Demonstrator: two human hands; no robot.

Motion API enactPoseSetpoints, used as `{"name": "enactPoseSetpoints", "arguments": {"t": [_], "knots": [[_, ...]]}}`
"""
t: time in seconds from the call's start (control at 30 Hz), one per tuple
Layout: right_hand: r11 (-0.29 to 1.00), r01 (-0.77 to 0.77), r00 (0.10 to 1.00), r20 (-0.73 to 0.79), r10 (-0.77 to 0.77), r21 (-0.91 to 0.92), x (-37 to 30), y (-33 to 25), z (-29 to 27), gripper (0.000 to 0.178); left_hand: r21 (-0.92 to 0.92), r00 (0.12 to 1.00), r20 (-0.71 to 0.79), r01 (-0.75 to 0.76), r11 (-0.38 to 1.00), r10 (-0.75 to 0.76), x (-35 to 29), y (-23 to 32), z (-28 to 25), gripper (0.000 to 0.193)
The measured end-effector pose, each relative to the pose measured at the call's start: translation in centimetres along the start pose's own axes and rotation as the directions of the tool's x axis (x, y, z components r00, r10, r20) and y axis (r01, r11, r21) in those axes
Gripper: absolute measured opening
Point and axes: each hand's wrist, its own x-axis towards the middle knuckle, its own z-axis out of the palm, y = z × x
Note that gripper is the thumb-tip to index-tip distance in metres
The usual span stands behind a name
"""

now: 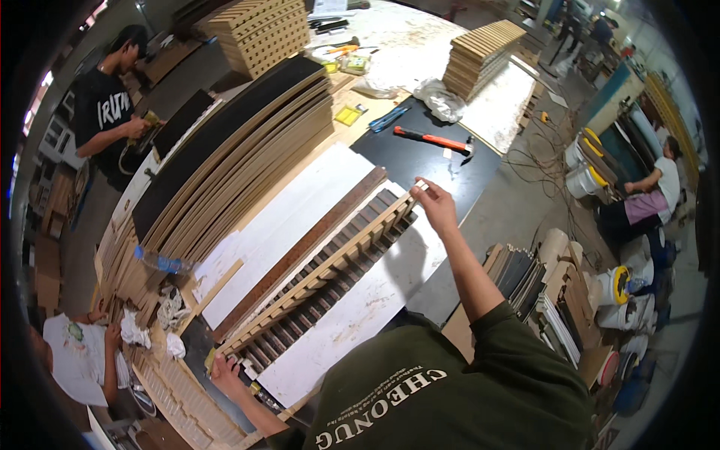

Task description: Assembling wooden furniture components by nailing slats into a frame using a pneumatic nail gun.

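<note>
A long, narrow wooden strip with notches runs slantwise from near left to far right, held at both ends. My right hand pinches its far end between thumb and fingers. At the near end, my left hand has its fingers closed on the strip, though they are partly hidden. Directly below lies a row of short dark brown slats, evenly spaced like rungs. Alongside it are a reddish-brown bar and a white board. Another white board lies nearer my body.
A tall stack of dark-topped boards stands left. An orange-handled hammer and blue pliers lie on a black panel. Slatted wooden stacks stand farther back. Co-workers are at left and right. A plastic bottle lies by the boards.
</note>
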Motion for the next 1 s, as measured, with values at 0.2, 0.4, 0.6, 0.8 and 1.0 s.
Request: {"name": "enactPoseSetpoints", "arguments": {"t": [0.2,0.4,0.6,0.8,1.0], "knots": [[0.982,0.154,0.988,0.013,-0.153,-0.106,-2.6,0.0,1.0,0.074,0.088,0.996,-0.093,0.0,0.996,0.008,0.5,-0.8,-0.5,0.058],[0.964,0.117,0.993,0.024,-0.115,-0.24,-3.2,0.0,1.0,0.09,0.168,0.995,-0.102,0.01,0.986,0.007,-0.6,0.1,-0.2,0.06],[0.991,0.092,0.996,0.024,-0.09,-0.097,-1.6,2.0,0.5,0.077,0.186,0.997,-0.072,0.018,0.982,-0.005,-0.1,0.3,0.1,0.059],[0.987,0.056,0.998,0.008,-0.055,-0.152,-1.2,0.4,-0.1,0.052,0.024,0.979,-0.182,-0.085,0.996,0.088,-1.4,2.0,2.0,0.041],[0.99,0.121,0.992,-0.016,-0.122,-0.068,-2.3,1.7,1.0,0.051,0.105,0.979,-0.089,-0.171,0.98,0.181,-4.4,4.1,8.4,0.039]]}}
